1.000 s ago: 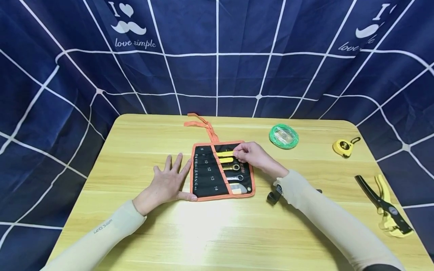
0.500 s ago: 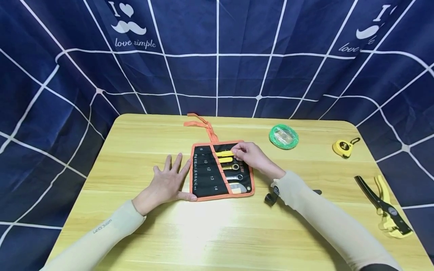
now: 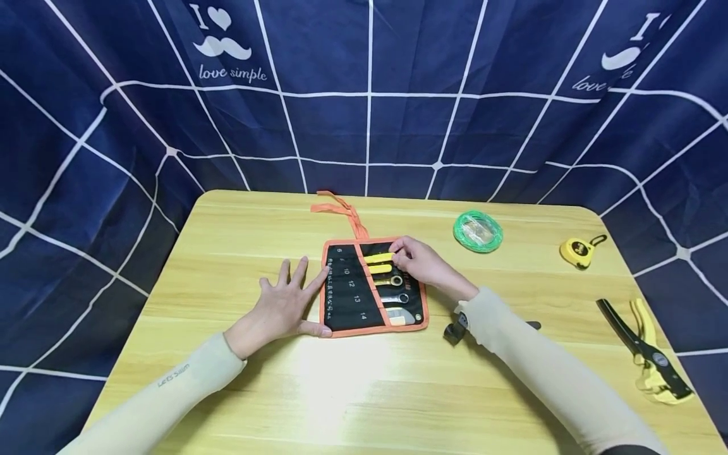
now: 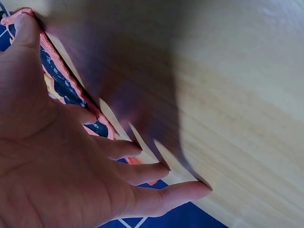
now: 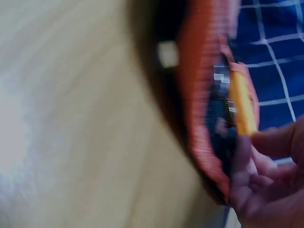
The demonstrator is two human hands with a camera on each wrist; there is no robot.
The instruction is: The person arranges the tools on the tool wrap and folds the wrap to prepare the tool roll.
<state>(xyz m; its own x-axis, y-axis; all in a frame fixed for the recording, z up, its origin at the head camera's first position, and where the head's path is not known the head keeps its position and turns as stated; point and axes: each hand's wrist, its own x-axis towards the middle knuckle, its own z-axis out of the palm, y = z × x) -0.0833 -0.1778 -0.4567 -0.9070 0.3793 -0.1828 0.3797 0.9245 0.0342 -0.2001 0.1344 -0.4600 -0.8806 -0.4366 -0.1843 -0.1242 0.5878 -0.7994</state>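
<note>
A black tool pouch (image 3: 344, 297) with orange edging and printed sizes lies unrolled on the table. My left hand (image 3: 275, 314) is spread flat at its left side, thumb on the lower left corner and index fingertip at the edge. With thumb and fingers my right hand (image 3: 425, 264) pinches the right end of a slim yellow tool (image 3: 378, 258), whose other end is hidden in the top pocket. Below it in the pockets sit a second yellow piece (image 3: 380, 269), two ring wrenches (image 3: 402, 297) and a grey blade-like tool (image 3: 400, 316).
Orange tie straps (image 3: 355, 224) trail from the pouch's far edge. Farther right lie a green wire coil (image 3: 462, 237), a yellow tape measure (image 3: 576, 252) and a black-and-yellow plier-like tool (image 3: 651, 354). My right forearm partly covers a dark object (image 3: 533, 325). Behind the table hangs a blue curtain (image 3: 318, 126).
My right hand has shifted slightly left with the yellow tool. My left hand has stayed at the pouch's left edge. The head view has turned a little.
</note>
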